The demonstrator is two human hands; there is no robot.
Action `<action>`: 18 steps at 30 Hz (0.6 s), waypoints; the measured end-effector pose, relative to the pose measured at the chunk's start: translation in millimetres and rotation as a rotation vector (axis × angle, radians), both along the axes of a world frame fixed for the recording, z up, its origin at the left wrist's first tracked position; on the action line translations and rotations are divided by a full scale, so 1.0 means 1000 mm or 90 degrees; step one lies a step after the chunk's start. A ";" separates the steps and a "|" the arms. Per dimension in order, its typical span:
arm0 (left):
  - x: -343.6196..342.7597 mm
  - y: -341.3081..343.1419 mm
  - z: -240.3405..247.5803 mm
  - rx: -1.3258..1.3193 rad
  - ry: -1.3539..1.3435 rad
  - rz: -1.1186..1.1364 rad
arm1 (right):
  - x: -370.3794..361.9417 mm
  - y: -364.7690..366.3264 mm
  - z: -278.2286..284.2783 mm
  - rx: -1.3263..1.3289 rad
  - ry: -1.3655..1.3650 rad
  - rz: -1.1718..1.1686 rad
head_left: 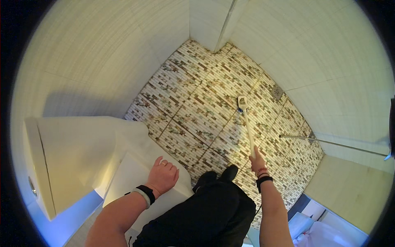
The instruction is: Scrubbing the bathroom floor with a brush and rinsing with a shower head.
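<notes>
My right hand (257, 160) is closed around the long white handle of a scrub brush (249, 131). The handle slants away from me, and the brush head (242, 102), with some blue bristles at its side, rests against the patterned tile floor (197, 109). Over the white toilet (131, 173) hangs my left hand (163, 176), holding nothing, its fingers loosely bent and a little apart. A ring and dark and pale wristbands show on that arm. What the underside of the brush touches is hidden.
The toilet's tank (74, 152) stands at the left against a light tiled wall (94, 61). A square drain (277, 92) lies by the right wall. A thin metal rod (333, 143) crosses at the right. My black shoes (228, 173) are on the floor below me.
</notes>
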State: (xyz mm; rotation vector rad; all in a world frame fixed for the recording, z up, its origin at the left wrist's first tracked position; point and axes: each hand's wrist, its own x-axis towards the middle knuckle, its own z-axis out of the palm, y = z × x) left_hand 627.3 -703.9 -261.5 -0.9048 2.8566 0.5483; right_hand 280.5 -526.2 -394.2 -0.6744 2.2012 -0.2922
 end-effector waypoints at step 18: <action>0.004 -0.001 0.002 0.001 -0.003 0.002 | 0.013 -0.066 0.011 0.001 -0.039 -0.055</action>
